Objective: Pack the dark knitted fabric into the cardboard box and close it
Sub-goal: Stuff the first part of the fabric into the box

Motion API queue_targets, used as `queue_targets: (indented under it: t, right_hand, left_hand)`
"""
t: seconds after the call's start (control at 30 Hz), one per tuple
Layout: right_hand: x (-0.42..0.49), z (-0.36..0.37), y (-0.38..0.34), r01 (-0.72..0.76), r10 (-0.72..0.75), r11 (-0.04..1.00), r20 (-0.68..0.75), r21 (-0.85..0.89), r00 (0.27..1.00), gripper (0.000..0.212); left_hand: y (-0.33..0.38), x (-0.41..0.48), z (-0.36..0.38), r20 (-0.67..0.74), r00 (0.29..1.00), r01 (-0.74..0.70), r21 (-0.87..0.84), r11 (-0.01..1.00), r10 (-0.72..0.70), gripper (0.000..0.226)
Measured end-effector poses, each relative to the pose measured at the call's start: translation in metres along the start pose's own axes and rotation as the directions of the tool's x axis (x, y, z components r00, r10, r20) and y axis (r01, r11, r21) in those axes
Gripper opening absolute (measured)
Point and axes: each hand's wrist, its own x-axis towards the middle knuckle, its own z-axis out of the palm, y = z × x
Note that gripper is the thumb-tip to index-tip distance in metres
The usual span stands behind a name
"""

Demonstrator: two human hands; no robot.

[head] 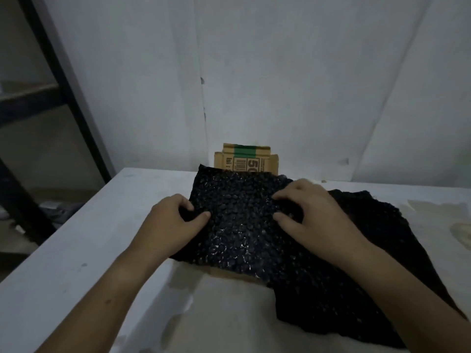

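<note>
The dark knitted fabric (244,225) lies spread over the cardboard box, bumpy and slightly shiny, and trails off to the right across the table. The box's raised back flap (246,160), brown with a green stripe and print, sticks up behind the fabric; a strip of cardboard shows under the fabric's near edge. My left hand (173,220) pinches the fabric's left edge between thumb and fingers. My right hand (313,212) presses on the fabric from the right, fingers curled into it.
The white table (76,263) has its left edge close to my left arm and its far edge just behind the box. A pale wall rises behind. A dark metal shelf frame (63,98) stands to the left beyond the table.
</note>
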Motion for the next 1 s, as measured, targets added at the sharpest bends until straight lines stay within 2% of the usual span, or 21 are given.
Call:
queue_targets:
  t: [0.13, 0.23, 0.27, 0.33, 0.47, 0.57, 0.67, 0.77, 0.83, 0.9, 0.93, 1.0]
  right_hand:
    - [0.006, 0.020, -0.015, 0.049, -0.023, 0.990, 0.192, -0.131, 0.981, 0.050]
    - [0.012, 0.028, -0.022, 0.042, 0.004, 0.983, 0.250, -0.180, 0.968, 0.049]
    - [0.015, 0.030, -0.024, 0.038, 0.014, 0.982, 0.276, -0.184, 0.961, 0.050]
    - [0.025, 0.029, -0.028, 0.016, 0.057, 0.978, 0.339, -0.210, 0.939, 0.050]
    - [0.043, 0.024, -0.035, -0.016, 0.179, 0.939, 0.446, -0.344, 0.877, 0.051]
    - [0.052, 0.028, -0.039, -0.022, 0.246, 0.911, 0.500, -0.412, 0.830, 0.050]
    - [0.054, 0.031, -0.041, -0.020, 0.274, 0.898, 0.523, -0.440, 0.807, 0.052]
    - [0.050, 0.028, -0.040, -0.011, 0.264, 0.909, 0.555, -0.417, 0.789, 0.054]
    - [0.047, 0.021, -0.037, 0.022, 0.164, 0.937, 0.491, -0.350, 0.856, 0.052]
    - [0.044, 0.015, -0.037, 0.063, 0.044, 0.949, 0.325, -0.309, 0.945, 0.051]
    - [0.043, 0.013, -0.036, 0.059, 0.033, 0.950, 0.287, -0.305, 0.957, 0.053]
    - [0.042, 0.014, -0.034, 0.035, 0.076, 0.949, 0.335, -0.313, 0.939, 0.060]
  left_hand:
    - [0.009, -0.003, 0.006, -0.032, 0.996, -0.079, 0.165, 0.983, 0.086, 0.044]
    - [0.010, 0.001, 0.008, -0.059, 0.933, -0.312, 0.360, 0.879, 0.355, 0.052]
    - [0.013, 0.004, 0.007, -0.016, 0.893, -0.404, 0.411, 0.817, 0.449, 0.053]
    - [0.020, 0.010, 0.006, 0.122, 0.841, -0.523, 0.435, 0.733, 0.527, 0.051]
    - [0.028, 0.017, 0.009, 0.308, 0.851, -0.523, 0.417, 0.743, 0.426, 0.051]
    - [0.033, 0.024, 0.014, 0.404, 0.835, -0.538, 0.454, 0.710, 0.374, 0.047]
    - [0.038, 0.029, 0.017, 0.442, 0.823, -0.554, 0.481, 0.680, 0.358, 0.041]
    - [0.039, 0.034, 0.022, 0.469, 0.825, -0.531, 0.450, 0.718, 0.316, 0.033]
    - [0.038, 0.034, 0.027, 0.516, 0.824, -0.501, 0.473, 0.725, 0.233, 0.037]
    - [0.037, 0.036, 0.030, 0.557, 0.815, -0.473, 0.474, 0.743, 0.163, 0.040]
    - [0.037, 0.038, 0.032, 0.565, 0.809, -0.468, 0.453, 0.759, 0.161, 0.037]
    - [0.035, 0.040, 0.033, 0.561, 0.804, -0.479, 0.413, 0.774, 0.199, 0.030]
